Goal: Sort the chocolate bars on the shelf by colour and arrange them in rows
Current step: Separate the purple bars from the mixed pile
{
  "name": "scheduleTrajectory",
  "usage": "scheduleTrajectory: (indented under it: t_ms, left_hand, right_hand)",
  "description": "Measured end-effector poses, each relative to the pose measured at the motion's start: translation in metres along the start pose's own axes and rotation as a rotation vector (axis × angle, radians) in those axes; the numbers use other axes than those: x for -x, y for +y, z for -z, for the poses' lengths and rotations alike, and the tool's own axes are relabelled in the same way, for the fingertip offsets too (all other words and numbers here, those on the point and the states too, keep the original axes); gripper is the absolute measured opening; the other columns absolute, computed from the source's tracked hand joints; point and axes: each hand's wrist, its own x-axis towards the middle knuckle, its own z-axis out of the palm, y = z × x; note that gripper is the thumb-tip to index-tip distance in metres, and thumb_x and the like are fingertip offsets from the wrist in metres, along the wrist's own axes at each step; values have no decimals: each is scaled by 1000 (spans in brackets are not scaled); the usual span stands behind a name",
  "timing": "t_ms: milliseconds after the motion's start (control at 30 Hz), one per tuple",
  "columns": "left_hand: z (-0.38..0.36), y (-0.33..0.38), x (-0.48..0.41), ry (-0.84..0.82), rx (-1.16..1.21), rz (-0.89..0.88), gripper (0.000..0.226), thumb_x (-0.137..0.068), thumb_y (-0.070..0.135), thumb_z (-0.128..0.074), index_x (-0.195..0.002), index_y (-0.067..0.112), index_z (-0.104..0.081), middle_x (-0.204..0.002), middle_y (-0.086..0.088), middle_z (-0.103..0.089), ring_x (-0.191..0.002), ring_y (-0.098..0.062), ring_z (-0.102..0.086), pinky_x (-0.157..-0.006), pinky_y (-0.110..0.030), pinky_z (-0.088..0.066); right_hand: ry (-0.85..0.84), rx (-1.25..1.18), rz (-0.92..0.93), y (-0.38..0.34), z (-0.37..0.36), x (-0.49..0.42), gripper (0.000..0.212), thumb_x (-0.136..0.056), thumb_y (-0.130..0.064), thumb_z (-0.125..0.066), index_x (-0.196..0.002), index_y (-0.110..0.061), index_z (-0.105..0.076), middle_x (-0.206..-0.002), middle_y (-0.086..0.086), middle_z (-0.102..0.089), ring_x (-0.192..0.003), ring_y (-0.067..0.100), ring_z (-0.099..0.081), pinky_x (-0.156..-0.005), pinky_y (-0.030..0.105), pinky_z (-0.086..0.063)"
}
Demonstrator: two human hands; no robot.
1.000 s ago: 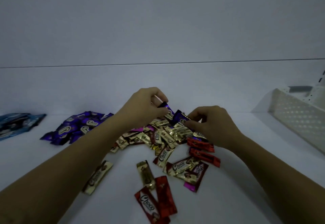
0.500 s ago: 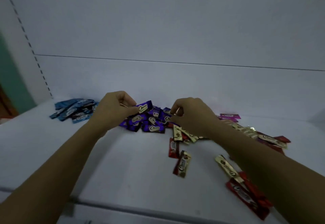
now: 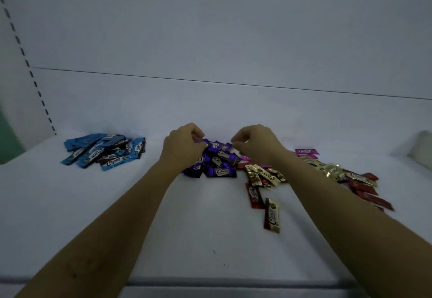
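Observation:
A heap of purple chocolate bars (image 3: 219,164) lies at the middle of the white shelf (image 3: 70,204). My left hand (image 3: 183,147) hovers over the heap's left side, fingers curled, pinching a purple bar at its fingertips. My right hand (image 3: 254,144) is at the heap's right back edge, fingers curled, pinching the end of another purple bar; the hand hides most of it. To the left lies a blue pile (image 3: 105,152). A mixed spread sits on the right: pink bars (image 3: 306,151), gold bars (image 3: 264,175), red bars (image 3: 369,192).
A lone red bar (image 3: 254,196) and a gold-and-red bar (image 3: 272,214) lie nearer me. A white basket (image 3: 424,150) shows at the far right edge. The slotted upright (image 3: 23,52) bounds the left; the shelf's front lip (image 3: 210,283) runs below my forearms.
Both hands carried purple bars from the mixed spread leftward to the purple heap and lowered onto it. The view swung left, bringing the blue pile in.

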Motion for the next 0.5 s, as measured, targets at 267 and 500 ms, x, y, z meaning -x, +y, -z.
scheduleTrajectory:
  t_ms: [267,500]
  left_hand:
    - [-40,70,22,-286,-73,-395,28,-84,32,-70,-107,18,-65,-102,3,-68,-97,-16,-63,-92,-40,-48]
    - [-99,140,34,-540,-187,-497,33,-87,43,-63,-117,30,-63,-121,9,-61,-110,-12,-55,-99,-36,-42]
  right_hand:
    - [-54,258,21,49,76,56,26,-90,-28,-66,-115,-25,-69,-95,-7,-71,-83,4,-62,-69,9,-41]
    - [-177,419,-174,139,143,103,17,-87,-22,-68,-102,-29,-73,-92,-10,-69,-82,2,-61,-74,18,-47]
